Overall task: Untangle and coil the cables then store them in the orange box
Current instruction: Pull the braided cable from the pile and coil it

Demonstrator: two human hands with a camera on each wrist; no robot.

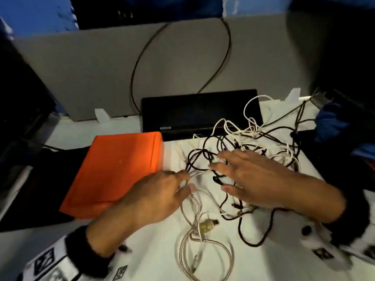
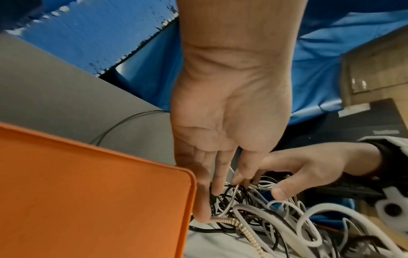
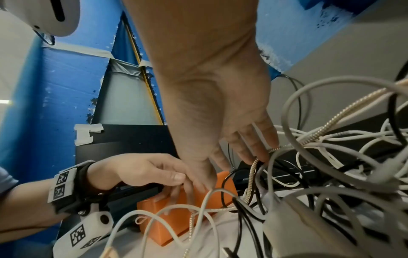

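The orange box (image 1: pixel 119 169) (image 2: pixel 88 192) (image 3: pixel 176 223) lies closed on the left of the table. To its right a tangle of black and white cables (image 1: pixel 249 142) (image 2: pixel 287 218) (image 3: pixel 331 157) covers the white cloth. A silver braided cable (image 1: pixel 199 173) (image 2: pixel 229 204) (image 3: pixel 251 179) runs out of the tangle and loops toward the front. My left hand (image 1: pixel 188 180) (image 2: pixel 220 192) (image 3: pixel 176 181) reaches in beside the box, its straight fingertips touching that silver cable. My right hand (image 1: pixel 219 175) (image 3: pixel 243 165) (image 2: pixel 271 185) hovers spread over the tangle, fingertips on the same cable.
A black laptop-like device (image 1: pixel 198 112) lies behind the tangle, in front of a grey board (image 1: pixel 101 67) that a thin black lead (image 1: pixel 134 78) loops across. Blue fabric (image 1: pixel 332 124) sits at the right edge. A pale plug (image 1: pixel 207 225) lies among the front loops.
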